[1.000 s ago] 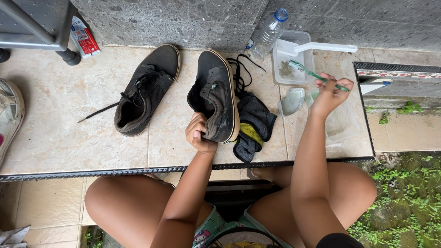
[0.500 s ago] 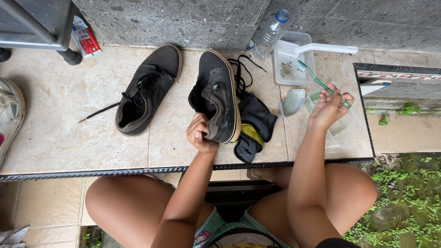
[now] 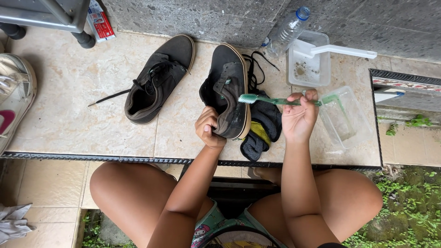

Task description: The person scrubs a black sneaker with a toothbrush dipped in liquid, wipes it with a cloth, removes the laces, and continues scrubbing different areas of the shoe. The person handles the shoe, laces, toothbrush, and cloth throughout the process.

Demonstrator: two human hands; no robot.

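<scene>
My left hand grips the heel of a black sneaker, holding it tipped on its side on the tiled ledge. A green toothbrush lies in my right hand, its bristle head over the shoe's upper edge. The second black sneaker lies to the left with a loose lace trailing out. Under the held shoe sit dark socks with a yellow patch.
A clear plastic tub stands right of my right hand, a white tub with a white scoop behind it, and a plastic bottle against the stone wall. A pale shoe lies far left. Grass shows at lower right.
My right hand has brought the toothbrush leftward from over the clear tub to the held sneaker. My left hand and the shoe have stayed in place.
</scene>
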